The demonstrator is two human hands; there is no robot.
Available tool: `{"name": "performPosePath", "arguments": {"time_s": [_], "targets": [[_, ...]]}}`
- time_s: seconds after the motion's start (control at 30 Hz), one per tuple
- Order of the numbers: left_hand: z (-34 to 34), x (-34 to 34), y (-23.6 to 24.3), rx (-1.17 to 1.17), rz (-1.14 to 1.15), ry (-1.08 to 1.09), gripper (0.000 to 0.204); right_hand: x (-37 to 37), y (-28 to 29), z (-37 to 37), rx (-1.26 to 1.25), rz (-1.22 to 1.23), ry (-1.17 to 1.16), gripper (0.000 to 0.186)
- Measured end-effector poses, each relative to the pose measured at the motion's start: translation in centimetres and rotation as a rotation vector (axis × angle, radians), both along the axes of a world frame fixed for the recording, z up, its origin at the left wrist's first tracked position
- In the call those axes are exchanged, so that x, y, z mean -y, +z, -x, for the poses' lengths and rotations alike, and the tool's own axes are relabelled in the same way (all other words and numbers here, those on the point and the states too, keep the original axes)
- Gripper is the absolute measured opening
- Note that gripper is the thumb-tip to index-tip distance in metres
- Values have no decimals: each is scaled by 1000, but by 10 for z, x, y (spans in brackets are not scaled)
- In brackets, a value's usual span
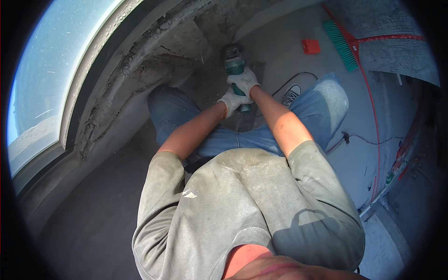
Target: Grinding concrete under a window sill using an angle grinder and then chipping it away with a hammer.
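Note:
Both my hands wear white knitted gloves and grip a green power tool, likely an angle grinder (234, 65), held between my bent legs. My right hand (244, 81) wraps round its body, nearer the metal head. My left hand (233, 101) holds it lower down, toward the rear end. The head is low by the floor at the foot of the rough, broken concrete wall (154, 65); its working face is hidden. A dark cord (294, 77) runs off to the right.
A window (39, 79) curves along the left. To the right lie a red block (310, 46), a green-bristled broom (339, 44) with a red handle, a hammer (346, 137), thin red lines and long bars (394, 175). My sneaker (290, 97) is beside the cord.

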State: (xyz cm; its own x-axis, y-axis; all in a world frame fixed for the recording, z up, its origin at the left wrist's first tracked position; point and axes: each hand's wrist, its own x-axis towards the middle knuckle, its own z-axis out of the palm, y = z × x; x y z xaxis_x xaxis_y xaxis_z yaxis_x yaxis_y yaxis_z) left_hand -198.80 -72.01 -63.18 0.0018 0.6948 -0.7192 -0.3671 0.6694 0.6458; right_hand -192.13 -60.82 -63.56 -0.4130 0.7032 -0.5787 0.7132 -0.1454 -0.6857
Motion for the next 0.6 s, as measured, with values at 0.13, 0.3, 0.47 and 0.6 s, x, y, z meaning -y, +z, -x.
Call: {"name": "performPosePath", "arguments": {"time_s": [0.13,0.3,0.47,0.6], "targets": [[-1,-8,7,12,-15,57,91,-14,1,7,-59,106,58,50],[0,-17,1,73,12,78,83,-22,-6,8,4,90,-8,44],[2,-20,-16,54,-52,24,77,-24,-15,5,-37,19,42,43],[3,-23,-20,139,-49,120,77,-27,-19,11,11,-9,70,43]]}}
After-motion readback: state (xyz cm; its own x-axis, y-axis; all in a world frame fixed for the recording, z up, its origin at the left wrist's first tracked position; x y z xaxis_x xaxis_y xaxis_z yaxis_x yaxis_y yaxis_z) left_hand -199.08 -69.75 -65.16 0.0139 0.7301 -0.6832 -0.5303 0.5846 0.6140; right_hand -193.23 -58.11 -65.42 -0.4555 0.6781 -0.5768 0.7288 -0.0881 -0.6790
